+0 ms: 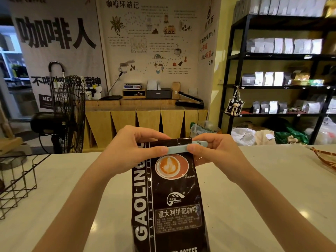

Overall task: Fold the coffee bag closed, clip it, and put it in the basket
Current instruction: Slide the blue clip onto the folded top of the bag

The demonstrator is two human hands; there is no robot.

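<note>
Both hands pinch the pale blue clip (179, 148) across the folded top of the coffee bag (167, 197) — left hand (131, 146) and right hand (216, 151) fingers closed on its ends. If the latch misses, the fold may spring open — basket (20, 180) sits well left.

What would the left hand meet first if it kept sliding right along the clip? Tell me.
Likely the right hand: the left hand and it pinch the same light-blue clip across the coffee bag.
</note>
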